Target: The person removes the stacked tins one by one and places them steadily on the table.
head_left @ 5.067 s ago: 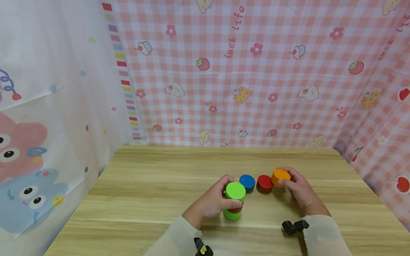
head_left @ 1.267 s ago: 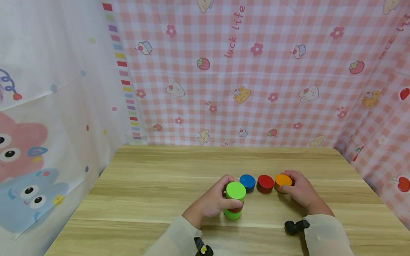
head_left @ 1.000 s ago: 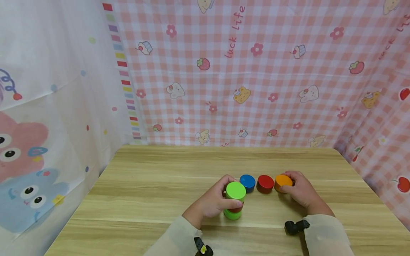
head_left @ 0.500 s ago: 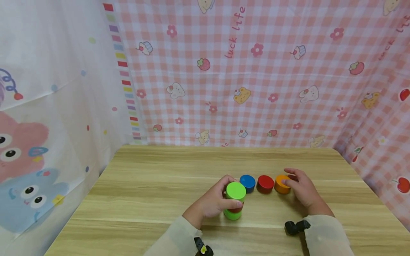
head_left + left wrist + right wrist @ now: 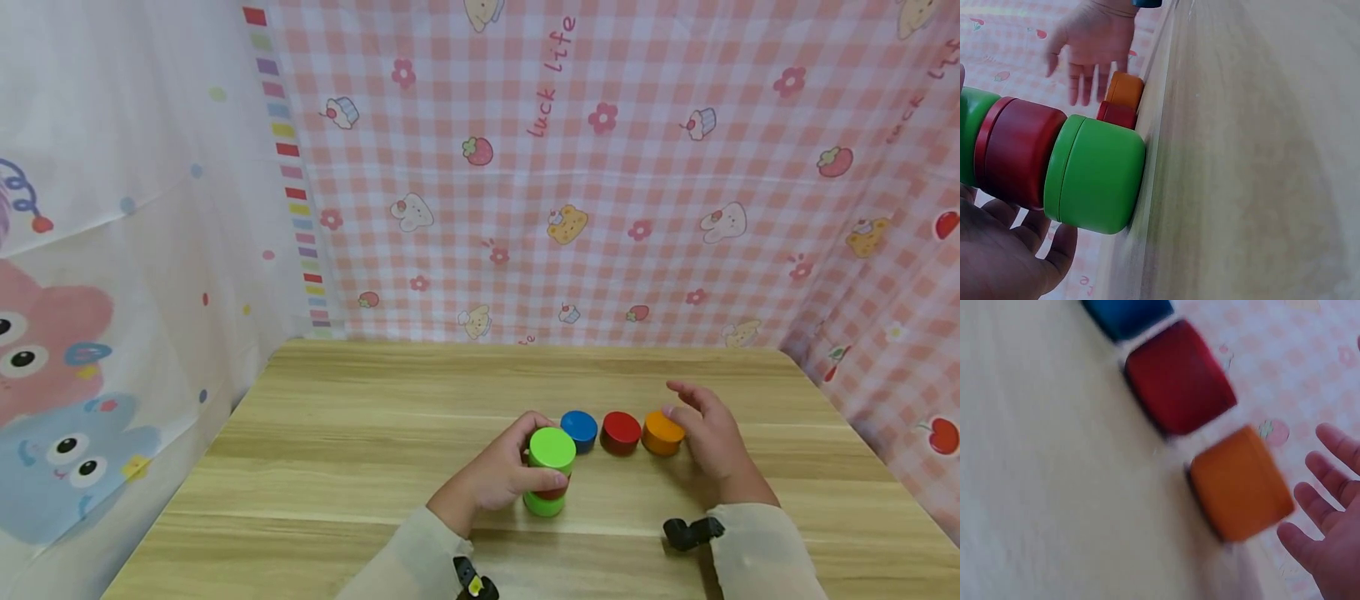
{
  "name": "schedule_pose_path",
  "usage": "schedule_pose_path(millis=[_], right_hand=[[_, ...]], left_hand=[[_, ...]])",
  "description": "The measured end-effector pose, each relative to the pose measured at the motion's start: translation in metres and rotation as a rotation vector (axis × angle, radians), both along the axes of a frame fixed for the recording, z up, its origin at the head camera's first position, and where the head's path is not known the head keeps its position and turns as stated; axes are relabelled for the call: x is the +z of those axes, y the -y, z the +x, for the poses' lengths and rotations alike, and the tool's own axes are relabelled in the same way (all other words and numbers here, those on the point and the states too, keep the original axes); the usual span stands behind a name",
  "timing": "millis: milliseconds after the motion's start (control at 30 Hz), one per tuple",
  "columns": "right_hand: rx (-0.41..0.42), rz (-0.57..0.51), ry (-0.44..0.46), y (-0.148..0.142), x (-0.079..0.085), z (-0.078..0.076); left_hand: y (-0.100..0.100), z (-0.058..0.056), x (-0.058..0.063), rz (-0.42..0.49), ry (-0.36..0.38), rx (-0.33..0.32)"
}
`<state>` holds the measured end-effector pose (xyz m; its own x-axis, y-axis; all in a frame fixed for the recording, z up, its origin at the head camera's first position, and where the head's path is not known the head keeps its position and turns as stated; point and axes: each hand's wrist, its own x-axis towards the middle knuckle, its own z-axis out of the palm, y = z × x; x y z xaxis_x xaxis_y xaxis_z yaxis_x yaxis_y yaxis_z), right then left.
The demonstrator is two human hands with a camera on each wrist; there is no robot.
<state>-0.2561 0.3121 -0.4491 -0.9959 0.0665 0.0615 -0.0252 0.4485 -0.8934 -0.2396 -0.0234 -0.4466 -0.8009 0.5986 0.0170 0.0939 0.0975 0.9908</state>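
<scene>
My left hand [image 5: 498, 473] grips an upright stack of round, lidded-looking boxes: a green box [image 5: 552, 448] on top, a red box [image 5: 1021, 153] in the middle and another green box [image 5: 1099, 175] at the bottom, resting on the table. Its thumb lies across the front of the stack. My right hand [image 5: 712, 437] is beside an orange round box [image 5: 663, 434], fingers extended and holding nothing. In the head view the thumb overlaps that box's edge; I cannot tell if it touches. In the right wrist view the fingers [image 5: 1329, 481] show apart from it.
A red round box [image 5: 621, 433] and a blue round box [image 5: 579, 430] stand in a row with the orange one, behind and to the right of the stack. The wooden table [image 5: 375, 433] ends at a pink checked curtain [image 5: 525, 275]; a white curtain [image 5: 165, 250] hangs at left.
My right hand held the orange box raised beside the red one, then set it down to the right and let go. The fingers have since spread and lifted. My left hand kept still.
</scene>
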Motion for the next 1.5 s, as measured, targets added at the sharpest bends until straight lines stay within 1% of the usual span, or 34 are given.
schedule_pose_path(millis=[133,233,467,633,767,900,1133,1300,1500], right_hand=[[0.004,-0.042,-0.063,0.012,0.011,0.002],[0.018,-0.046,-0.103,0.021,0.015,0.003],[0.036,-0.03,-0.145,0.036,0.025,0.007],[0.074,-0.031,-0.188,0.045,0.031,0.01],[0.118,-0.052,-0.247,0.055,0.036,0.013],[0.165,-0.061,-0.283,0.065,0.041,0.015],[0.292,-0.041,-0.374,0.077,0.043,0.018],[0.376,-0.028,-0.361,0.086,0.045,0.023],[0.46,-0.008,-0.331,0.096,0.046,0.026]], left_hand=[[0.001,0.0,0.0,0.006,-0.002,-0.009],[0.002,-0.001,-0.001,0.012,-0.006,-0.016],[0.003,-0.002,-0.002,0.016,-0.014,-0.027],[0.004,-0.001,-0.001,0.023,-0.016,-0.043],[0.005,-0.002,0.0,0.024,-0.015,-0.054],[0.006,-0.002,0.001,0.006,-0.012,-0.058],[0.008,-0.005,-0.001,-0.02,-0.005,-0.061],[0.008,-0.005,-0.003,-0.069,-0.019,-0.068],[0.007,-0.005,-0.005,-0.12,-0.033,-0.096]])
